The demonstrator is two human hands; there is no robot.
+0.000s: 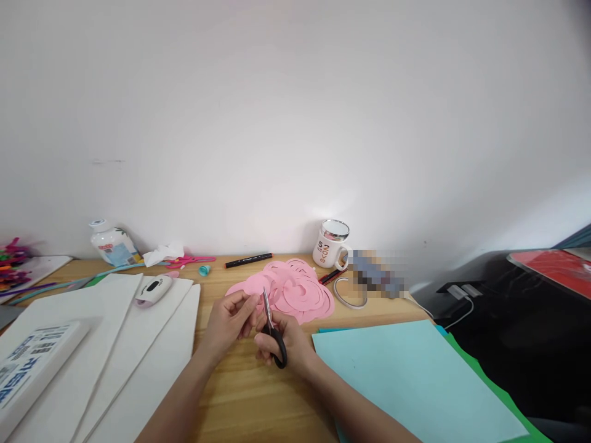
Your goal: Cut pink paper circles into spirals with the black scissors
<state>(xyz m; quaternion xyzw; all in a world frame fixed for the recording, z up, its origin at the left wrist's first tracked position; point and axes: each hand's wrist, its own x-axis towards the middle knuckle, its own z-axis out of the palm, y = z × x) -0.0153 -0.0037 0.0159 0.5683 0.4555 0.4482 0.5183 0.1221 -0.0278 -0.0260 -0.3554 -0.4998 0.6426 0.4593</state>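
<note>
My right hand (289,344) is closed round the black handles of a pair of scissors (273,332), blades pointing up and away from me. My left hand (228,320) pinches the near edge of a pink paper piece (252,288) right beside the blades. Behind both hands lies a pile of pink paper spirals (295,286) on the wooden desk (240,394). Both forearms reach in from the bottom edge.
White sheets (115,344) with a pink-white stapler-like tool (153,289) lie left. Light-blue paper (410,381) over green lies right. A black marker (248,260), white mug (331,244), tape ring (349,294), glue bottle (111,245) and pink scissors (190,260) stand along the wall.
</note>
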